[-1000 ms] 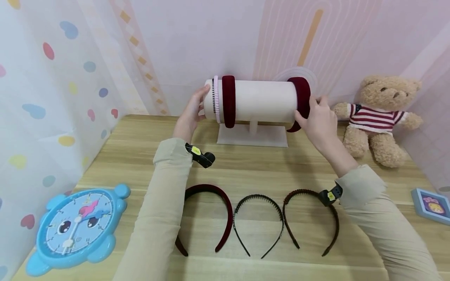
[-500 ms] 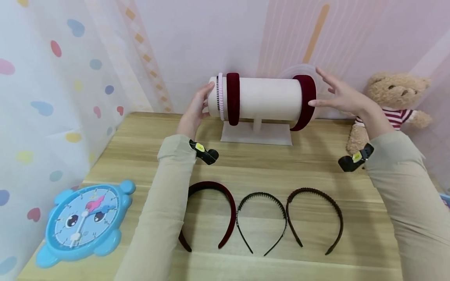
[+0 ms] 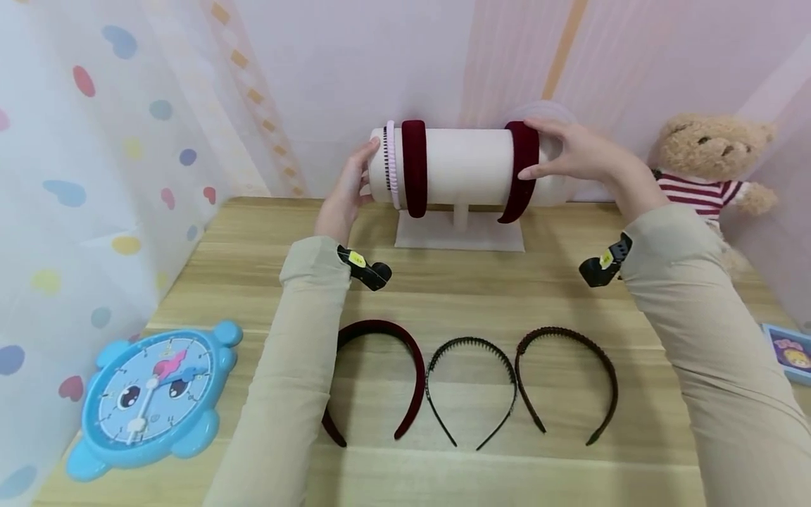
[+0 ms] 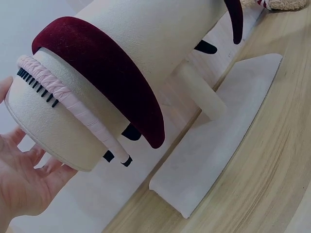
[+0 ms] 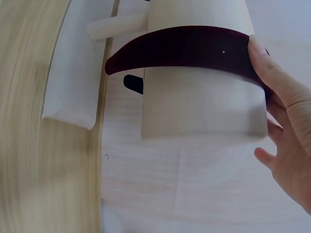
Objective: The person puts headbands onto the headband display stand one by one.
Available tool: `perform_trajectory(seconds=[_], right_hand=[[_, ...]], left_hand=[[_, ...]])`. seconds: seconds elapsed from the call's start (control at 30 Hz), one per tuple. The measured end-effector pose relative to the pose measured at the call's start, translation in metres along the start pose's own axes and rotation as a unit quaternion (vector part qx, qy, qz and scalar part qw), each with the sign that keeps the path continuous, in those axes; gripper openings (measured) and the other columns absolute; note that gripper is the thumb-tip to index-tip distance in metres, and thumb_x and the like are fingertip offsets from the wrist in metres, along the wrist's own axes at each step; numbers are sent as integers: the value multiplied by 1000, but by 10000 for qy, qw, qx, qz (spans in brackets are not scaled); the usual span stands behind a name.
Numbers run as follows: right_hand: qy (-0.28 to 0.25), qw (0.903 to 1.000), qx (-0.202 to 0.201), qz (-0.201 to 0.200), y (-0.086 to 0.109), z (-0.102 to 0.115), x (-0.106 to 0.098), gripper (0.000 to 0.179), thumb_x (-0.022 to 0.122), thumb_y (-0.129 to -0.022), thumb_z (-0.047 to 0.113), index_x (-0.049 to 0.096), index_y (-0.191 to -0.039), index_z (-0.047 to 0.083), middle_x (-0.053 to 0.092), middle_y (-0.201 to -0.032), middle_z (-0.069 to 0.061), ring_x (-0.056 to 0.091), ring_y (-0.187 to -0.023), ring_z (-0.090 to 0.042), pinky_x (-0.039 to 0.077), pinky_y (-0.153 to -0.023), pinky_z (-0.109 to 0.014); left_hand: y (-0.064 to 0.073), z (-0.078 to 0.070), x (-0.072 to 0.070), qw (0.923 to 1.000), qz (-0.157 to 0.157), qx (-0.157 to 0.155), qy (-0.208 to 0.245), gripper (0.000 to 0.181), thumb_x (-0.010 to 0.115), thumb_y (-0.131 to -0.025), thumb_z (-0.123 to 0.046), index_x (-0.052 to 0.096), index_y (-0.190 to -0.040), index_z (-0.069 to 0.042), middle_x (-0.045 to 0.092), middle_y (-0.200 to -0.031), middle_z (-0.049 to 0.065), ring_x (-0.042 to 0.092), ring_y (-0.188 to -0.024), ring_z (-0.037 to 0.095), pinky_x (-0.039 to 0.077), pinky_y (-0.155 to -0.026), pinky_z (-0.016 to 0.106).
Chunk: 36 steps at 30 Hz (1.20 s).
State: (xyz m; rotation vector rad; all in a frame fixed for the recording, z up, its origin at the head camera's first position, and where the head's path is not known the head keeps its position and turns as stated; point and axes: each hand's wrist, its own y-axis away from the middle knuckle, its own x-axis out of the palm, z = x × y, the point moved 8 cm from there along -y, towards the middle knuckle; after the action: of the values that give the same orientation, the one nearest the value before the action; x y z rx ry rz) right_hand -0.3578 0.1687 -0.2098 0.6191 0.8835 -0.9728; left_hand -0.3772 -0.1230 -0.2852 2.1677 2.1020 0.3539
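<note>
So the right hand [image 3: 572,150] has the right-end red headband [image 3: 522,149] pinched, thumb on the front edge and fingers over the top. That headband sits around the white display roll [image 3: 469,162], a bit in from its right end, ends hanging below. The left hand [image 3: 344,190] cups the roll's other end, fingers bent against the rim.

What could go wrong: the pinch is up high, so pulling there could probably twist the headband askew. Pushed too far inward, its low ends might catch the post [image 4: 204,92]. If the left hand eases off, a sideways shove could probably slide the whole stand or tip it on its base [image 3: 424,232].

Further out, the left-end red headband [image 3: 415,169] and pale pink headband [image 3: 391,169] crowd the left hand, and the curtain [image 3: 304,84] is close behind. Nearer the person, three loose headbands [image 3: 554,332] lie on the table; the left sleeve [image 3: 272,394] partly covers one. Teddy bear [image 3: 712,151] sits beyond the right forearm, clock [image 3: 152,398] off left.
</note>
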Motion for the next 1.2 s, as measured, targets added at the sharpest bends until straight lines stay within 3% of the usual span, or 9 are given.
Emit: perform_trajectory(seconds=[0.47, 0.9, 1.2], right_hand=[[1102, 9923, -572, 32, -17, 37, 27, 106, 78, -70, 37, 12, -146, 4, 16, -152, -14, 14, -141, -32, 13, -114, -45], [1278, 9895, -655, -170, -30, 60, 45, 102, 74, -73, 39, 13, -145, 0, 17, -152, -16, 16, -140, -31, 13, -114, -42], [1315, 9879, -810, -171, -43, 73, 53, 103, 75, -72, 41, 16, -145, 0, 21, -151, -16, 19, -140, -29, 15, -114, -39]], left_hand=[[6, 7, -10, 10000, 35, -14, -86, 63, 45, -88, -50, 23, -143, -28, 24, -150, -3, 24, -135, 20, 23, -108, 42], [10, 10, -13, 9998, 41, -95, -168, 65, 44, -89, -51, 19, -144, -29, 21, -152, -3, 20, -137, 21, 20, -109, 44], [14, 14, -15, 9997, -80, 28, -225, 65, 43, -89, -51, 19, -145, -28, 23, -151, -1, 25, -133, 21, 24, -106, 41]])
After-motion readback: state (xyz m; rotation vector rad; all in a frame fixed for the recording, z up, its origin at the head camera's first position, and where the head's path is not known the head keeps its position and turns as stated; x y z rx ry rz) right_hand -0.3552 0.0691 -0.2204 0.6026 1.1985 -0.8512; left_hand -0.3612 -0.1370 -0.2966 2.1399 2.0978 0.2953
